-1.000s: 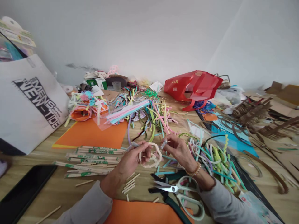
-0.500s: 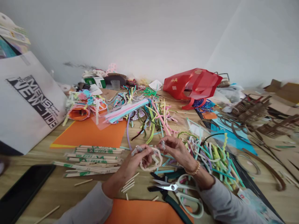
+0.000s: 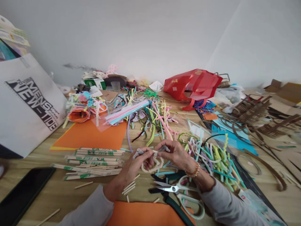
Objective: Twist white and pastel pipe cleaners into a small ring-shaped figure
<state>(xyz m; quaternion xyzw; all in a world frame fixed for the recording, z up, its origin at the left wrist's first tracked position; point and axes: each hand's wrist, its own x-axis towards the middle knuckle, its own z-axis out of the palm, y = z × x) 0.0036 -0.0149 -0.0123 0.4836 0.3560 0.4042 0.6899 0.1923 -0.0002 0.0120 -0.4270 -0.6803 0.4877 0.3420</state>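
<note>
My left hand [image 3: 138, 161] is closed on a bent piece of cream and grey pipe cleaner [image 3: 154, 166], whose cream loops hang below the fingers. At the right side of the same piece, my right hand [image 3: 174, 153] pinches it, with a grey part showing at its fingertips. The two hands are close together over the middle of the table. Open scissors [image 3: 174, 188] with pale handles lie under my right wrist, on top of dark-handled pliers [image 3: 176, 208]. The tips of my left fingers are partly hidden.
Wrapped chopsticks [image 3: 94, 160] and a black phone [image 3: 25, 191] lie left. Right of my hands is a heap of coloured pipe cleaners [image 3: 216, 157]. Behind are orange sheets [image 3: 94, 136], a red bag [image 3: 192, 84] and a white bag [image 3: 33, 103] at far left.
My right hand has moved slightly left and down, closer to my left hand, and its fingers now meet the cream loops. The left hand has barely moved.
</note>
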